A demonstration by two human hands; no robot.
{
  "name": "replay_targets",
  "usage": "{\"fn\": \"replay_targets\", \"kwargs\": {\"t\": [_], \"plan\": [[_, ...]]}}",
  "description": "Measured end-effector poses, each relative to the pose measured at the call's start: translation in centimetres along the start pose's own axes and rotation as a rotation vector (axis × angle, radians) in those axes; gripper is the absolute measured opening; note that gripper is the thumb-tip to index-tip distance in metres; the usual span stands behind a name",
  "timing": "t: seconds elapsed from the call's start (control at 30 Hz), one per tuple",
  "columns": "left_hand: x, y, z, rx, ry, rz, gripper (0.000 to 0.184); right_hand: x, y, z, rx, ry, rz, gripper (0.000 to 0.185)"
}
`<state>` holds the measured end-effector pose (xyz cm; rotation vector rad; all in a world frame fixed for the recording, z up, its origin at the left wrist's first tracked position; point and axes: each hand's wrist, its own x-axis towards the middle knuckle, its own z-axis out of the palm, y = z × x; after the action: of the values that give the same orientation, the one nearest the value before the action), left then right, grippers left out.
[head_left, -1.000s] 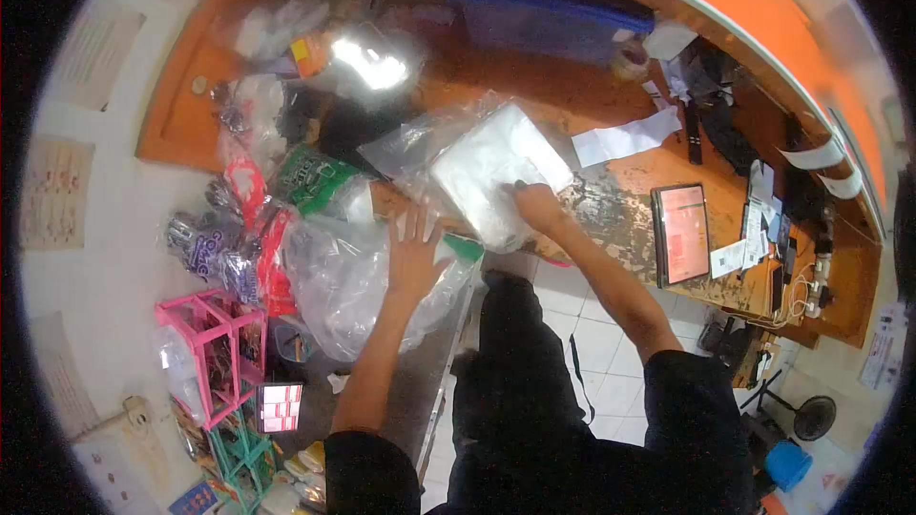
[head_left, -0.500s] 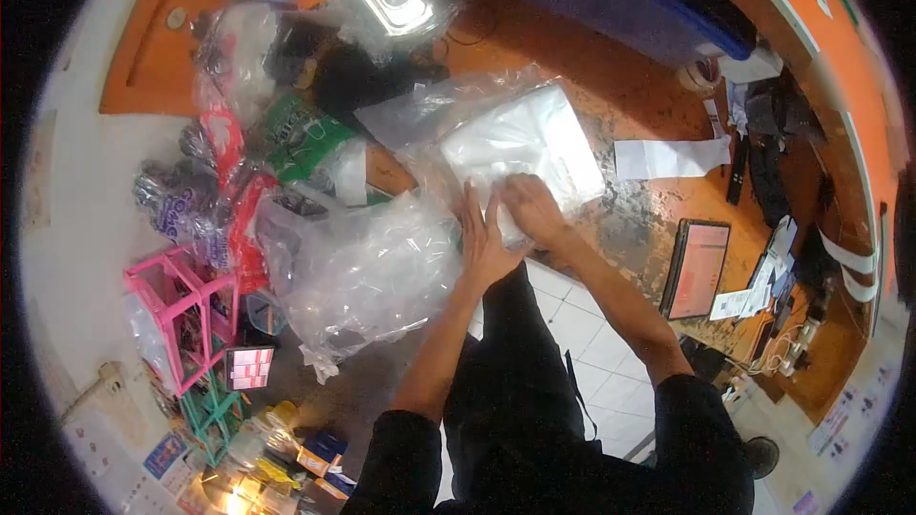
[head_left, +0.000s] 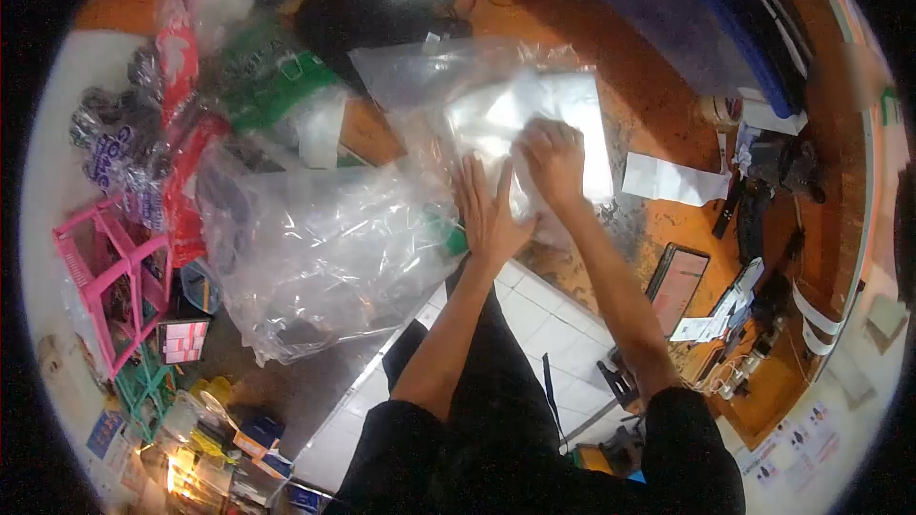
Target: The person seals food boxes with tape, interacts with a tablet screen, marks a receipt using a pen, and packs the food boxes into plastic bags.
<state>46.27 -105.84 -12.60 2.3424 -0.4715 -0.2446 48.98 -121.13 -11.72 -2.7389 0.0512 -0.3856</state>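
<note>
Worn orange tabletop (head_left: 525,11) spreads across the upper middle and right of the frame; on it, at centre, lies a shiny clear plastic packet (head_left: 593,107); the left hand (head_left: 489,219) has its fingers extended and slightly parted, laid at the packet's lower left edge, gripping nothing visible; the right hand (head_left: 555,164) has its fingers curled over the packet's middle, and whether they pinch any plastic I cannot tell; a large crumpled clear bag (head_left: 315,262) sits left of centre, near the left hand; beyond it, a green package (head_left: 272,86) lies upper left, a pink rack (head_left: 119,257) stands far left, white paper (head_left: 673,179) lies right of the packet, and a tilted tablet (head_left: 679,281) is lower right of that paper.
</note>
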Motion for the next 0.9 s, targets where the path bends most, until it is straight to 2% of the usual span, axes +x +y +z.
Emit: {"fn": "replay_targets", "kwargs": {"t": [0.07, 0.17, 0.23, 0.3, 0.33, 0.4, 0.43, 0.47, 0.57, 0.63, 0.67, 0.7, 0.73, 0.8, 0.83, 0.87, 0.9], "plan": [[0.3, 0.3, -0.1, 0.008, -0.055, -0.045, 0.110, 0.9, -0.3, -0.6, 0.048, -0.022, -0.015, 0.021], [0.8, 0.5, -0.5, -0.009, -0.017, -0.045, 0.101, -2.0, -3.8, -3.4, 0.055, 0.047, -0.036, 0.018], [0.3, -0.4, 0.4, 0.019, 0.026, -0.011, 0.091, -6.2, -4.7, -3.2, 0.214, -0.184, -0.050, 0.024], [0.4, -0.5, 0.1, 0.049, -0.004, 0.007, 0.085, -4.7, -6.3, -3.4, 0.445, -0.008, 0.346, 0.029], [0.4, -0.3, -0.1, -0.012, 0.065, 0.035, 0.083, -1.9, -6.5, -4.2, 0.276, 0.095, 0.324, 0.028], [-0.1, -0.2, -0.4, 0.013, -0.014, 0.006, 0.082, 1.8, -5.5, -2.4, 0.147, 0.135, 0.218, 0.024], [0.0, 0.0, -0.5, 0.019, -0.049, -0.003, 0.081, 3.0, -3.9, -0.2, 0.183, 0.090, 0.119, 0.020], [0.1, 0.0, -0.4, 0.002, -0.002, -0.011, 0.079, 3.9, -4.1, -0.2, 0.333, -0.041, 0.233, 0.011], [-0.9, -2.8, 3.9, 0.084, 0.023, 0.009, 0.090, 2.8, -6.9, -2.9, 0.282, 0.138, -0.050, 0.014], [-3.0, -4.8, 7.8, -0.154, 0.203, -0.095, 0.101, -1.6, -6.2, -2.2, 0.366, 0.097, 0.090, 0.022], [-1.6, -3.2, 5.2, -0.130, 0.154, -0.082, 0.103, -3.3, -5.1, -1.3, 0.372, 0.053, 0.164, 0.023], [-1.3, -2.0, 3.4, -0.257, 0.173, -0.127, 0.103, -4.3, -4.6, -0.8, 0.379, 0.005, 0.246, 0.024], [-1.0, -0.8, 1.5, -0.384, 0.199, -0.170, 0.103, -3.0, -5.7, -2.1, 0.320, 0.051, 0.124, 0.026], [-0.8, -0.9, 0.7, -0.090, 0.126, -0.035, 0.100, 0.9, -7.8, -5.6, 0.235, 0.129, -0.077, 0.029], [-0.8, -0.7, 0.5, 0.050, 0.088, 0.031, 0.099, 1.9, -8.3, -6.5, 0.299, 0.203, -0.013, 0.026], [-0.7, -0.3, 0.4, -0.066, 0.043, -0.025, 0.093, 2.6, -8.2, -6.8, 0.277, 0.167, 0.030, 0.022], [-0.6, 0.0, 0.3, -0.057, 0.038, -0.016, 0.093, 3.1, -8.0, -7.0, 0.254, 0.133, 0.072, 0.019]]}}
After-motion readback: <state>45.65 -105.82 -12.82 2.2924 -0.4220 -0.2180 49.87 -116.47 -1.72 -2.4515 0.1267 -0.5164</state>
